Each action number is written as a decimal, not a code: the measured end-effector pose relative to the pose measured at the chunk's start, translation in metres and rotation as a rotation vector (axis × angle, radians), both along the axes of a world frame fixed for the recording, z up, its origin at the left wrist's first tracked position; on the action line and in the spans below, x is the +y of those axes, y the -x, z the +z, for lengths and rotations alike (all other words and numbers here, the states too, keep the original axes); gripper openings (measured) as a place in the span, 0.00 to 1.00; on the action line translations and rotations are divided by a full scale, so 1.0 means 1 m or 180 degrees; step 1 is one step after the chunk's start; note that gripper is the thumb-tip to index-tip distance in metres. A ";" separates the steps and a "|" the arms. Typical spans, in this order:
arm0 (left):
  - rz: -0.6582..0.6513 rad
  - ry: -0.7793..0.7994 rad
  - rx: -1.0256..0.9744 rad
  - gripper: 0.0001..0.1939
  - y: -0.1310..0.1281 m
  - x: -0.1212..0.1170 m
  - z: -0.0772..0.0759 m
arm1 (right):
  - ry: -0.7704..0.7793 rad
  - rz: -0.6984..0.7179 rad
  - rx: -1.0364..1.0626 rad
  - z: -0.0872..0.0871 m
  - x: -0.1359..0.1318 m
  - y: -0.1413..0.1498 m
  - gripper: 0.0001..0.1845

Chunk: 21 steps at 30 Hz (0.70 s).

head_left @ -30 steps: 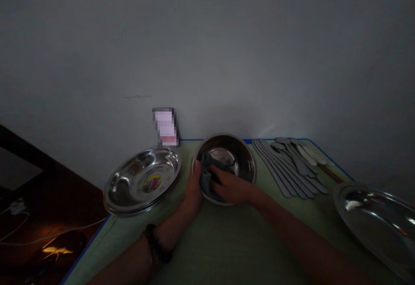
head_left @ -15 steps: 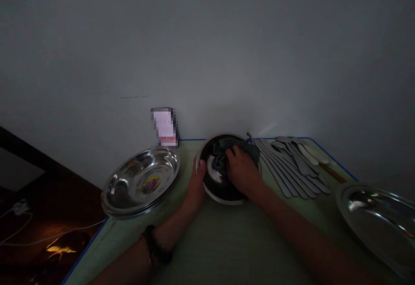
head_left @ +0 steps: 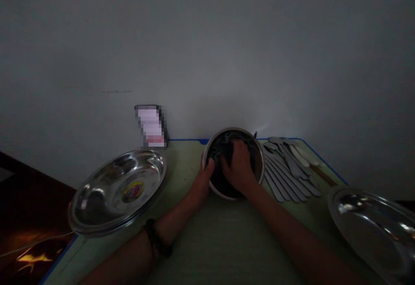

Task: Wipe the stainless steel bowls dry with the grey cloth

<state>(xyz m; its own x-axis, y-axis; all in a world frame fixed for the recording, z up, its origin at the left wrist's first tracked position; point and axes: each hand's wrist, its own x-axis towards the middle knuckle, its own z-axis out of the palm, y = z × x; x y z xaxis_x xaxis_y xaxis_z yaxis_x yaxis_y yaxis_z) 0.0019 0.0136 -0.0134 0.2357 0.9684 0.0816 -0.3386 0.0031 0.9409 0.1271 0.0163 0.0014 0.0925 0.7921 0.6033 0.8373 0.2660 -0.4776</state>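
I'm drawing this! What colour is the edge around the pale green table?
The thin table edge is blue, best seen in the head view.

Rnd metal bowl [head_left: 259, 164], mouth up, nr far edge of tbl [head_left: 227, 241]; dk cloth [head_left: 218, 152] crumpled inside.

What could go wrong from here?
1. Stacked shiny steel dishes seem to overhang the left edge of the pale green table; a bump from the left arm might tip them.
2. The round steel bowl sits right beside the fanned flat metal cutlery. If the right hand pushes outward inside it, the bowl might slide into the pieces.
3. The left hand holds only one side, so the bowl could rotate.
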 end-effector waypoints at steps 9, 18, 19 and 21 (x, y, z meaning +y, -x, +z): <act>-0.0021 0.0256 -0.0327 0.32 -0.003 0.006 0.000 | -0.0014 0.1141 0.0022 0.002 -0.002 -0.003 0.21; 0.0481 0.0527 -0.0532 0.27 -0.002 0.001 0.008 | 0.0923 0.1838 -0.0224 0.017 -0.006 -0.004 0.14; 0.0578 0.0537 -0.0539 0.26 -0.002 0.001 0.007 | 0.1064 0.1874 -0.0297 0.020 -0.007 -0.004 0.14; 0.0701 0.0474 -0.0468 0.26 0.000 0.001 0.005 | 0.1415 0.1856 -0.0567 0.026 -0.010 -0.004 0.14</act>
<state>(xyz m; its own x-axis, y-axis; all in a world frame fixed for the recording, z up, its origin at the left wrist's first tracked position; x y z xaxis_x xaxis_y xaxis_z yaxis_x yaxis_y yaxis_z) 0.0017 0.0148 -0.0082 0.0149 0.9988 -0.0474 -0.4790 0.0488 0.8765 0.1312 0.0067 0.0274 -0.4853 0.8551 0.1822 0.6944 0.5036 -0.5140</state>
